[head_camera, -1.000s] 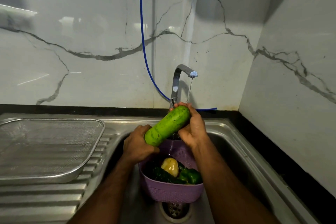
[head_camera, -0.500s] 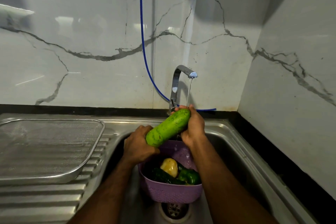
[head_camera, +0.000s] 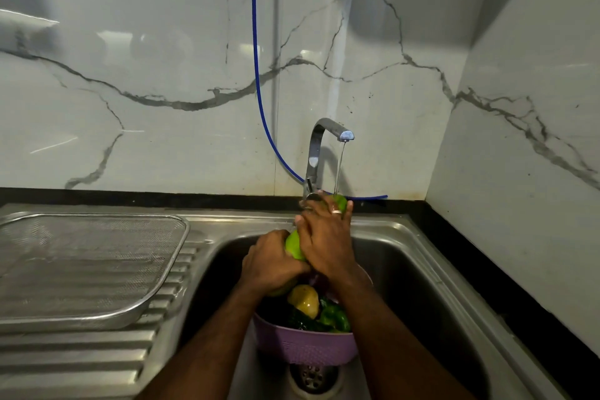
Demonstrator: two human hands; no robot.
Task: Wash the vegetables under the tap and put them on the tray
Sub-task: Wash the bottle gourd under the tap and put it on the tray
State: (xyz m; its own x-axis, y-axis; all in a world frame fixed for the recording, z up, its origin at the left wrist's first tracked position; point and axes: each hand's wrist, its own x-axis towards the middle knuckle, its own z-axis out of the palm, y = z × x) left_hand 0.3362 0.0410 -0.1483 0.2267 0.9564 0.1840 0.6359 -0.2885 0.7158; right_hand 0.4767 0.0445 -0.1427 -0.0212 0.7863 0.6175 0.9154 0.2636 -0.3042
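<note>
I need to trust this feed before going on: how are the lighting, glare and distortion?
Head view: dim and uneven, basin of the sink dark, a big shadow across the upper wall; bright glare streaks on the marble at left; wide-angle bending at the edges; the gourd and both hands read clearly.

The brushed stainless-steel sink (head_camera: 406, 256) has a dull satin sheen, and its ribbed steel draining board (head_camera: 81, 357) catches soft streaks of light. On it sits a fine wire-mesh metal tray (head_camera: 97, 269) with a polished rim. The angular chrome tap (head_camera: 319, 140) is mirror-bright. The white, grey-veined marble-look wall (head_camera: 146, 75) is glossy. The lilac perforated plastic basket (head_camera: 305, 346) looks matt. The smooth-skinned pale green gourd (head_camera: 293, 245) glistens wet.
</note>
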